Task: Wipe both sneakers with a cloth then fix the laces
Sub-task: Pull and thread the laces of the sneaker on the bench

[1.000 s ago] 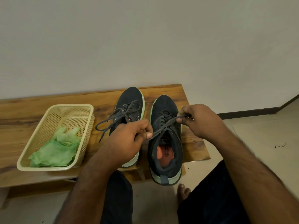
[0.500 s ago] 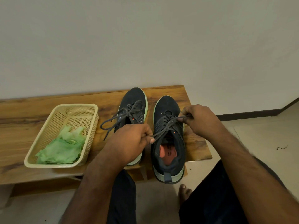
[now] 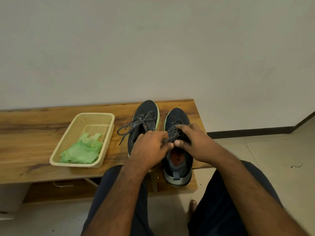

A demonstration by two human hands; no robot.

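Starting at the basket [image 3: 81, 140], a pale perforated plastic tub on the wooden bench [image 3: 25, 143]: the crumpled green cloth [image 3: 81, 151] lies inside it, soft and rumpled, so wiping looks finished. Just right of the basket, the left sneaker [image 3: 144, 120], dark knit with a mint sole edge, shows a loose looped lace [image 3: 129, 127] trailing toward the basket. Next over, the left hand [image 3: 150, 150] has swung in from where it pulled wide half a second ago, fingers curled on the grey lace. Right again, the right sneaker [image 3: 177, 160], heel hanging over the bench edge, farthest from the basket. Above its tongue the right hand [image 3: 192, 142] has closed in too, pinching its lace end. Ends together: I'd say a knot is being crossed.
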